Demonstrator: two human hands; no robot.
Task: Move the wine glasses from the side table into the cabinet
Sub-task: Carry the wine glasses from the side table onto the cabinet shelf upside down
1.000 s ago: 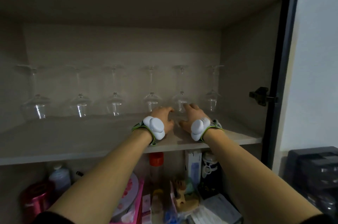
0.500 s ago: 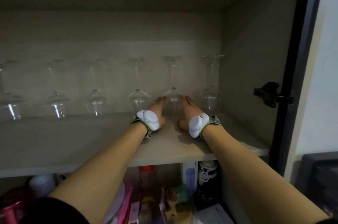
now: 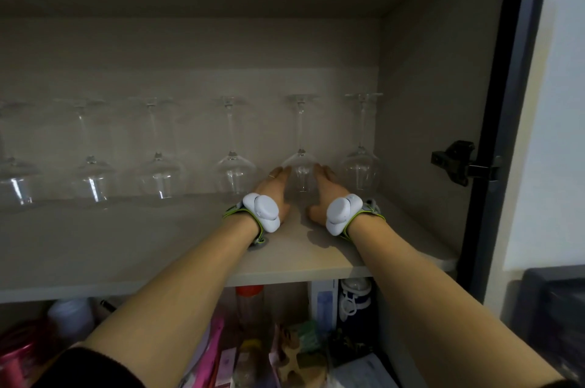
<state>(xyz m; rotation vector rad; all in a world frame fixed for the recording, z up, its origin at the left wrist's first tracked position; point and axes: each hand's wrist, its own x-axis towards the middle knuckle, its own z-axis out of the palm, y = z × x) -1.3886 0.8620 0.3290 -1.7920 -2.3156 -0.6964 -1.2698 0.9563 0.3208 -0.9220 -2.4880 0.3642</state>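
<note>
Wine glass of clear crystal (image 3: pixel 300 166), upside down, stem straight up, stands at the back of the pale wooden cabinet shelf (image 3: pixel 126 248), second from the right in the row. Left hand (image 3: pixel 274 190) and right hand (image 3: pixel 326 188) flank its bowl, fingers straight, equally near; contact unclear.

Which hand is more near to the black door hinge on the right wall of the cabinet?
Right. The right hand rests on the shelf beside an upturned wine glass, well left of the hinge; the left hand is farther left, across that glass.
</note>
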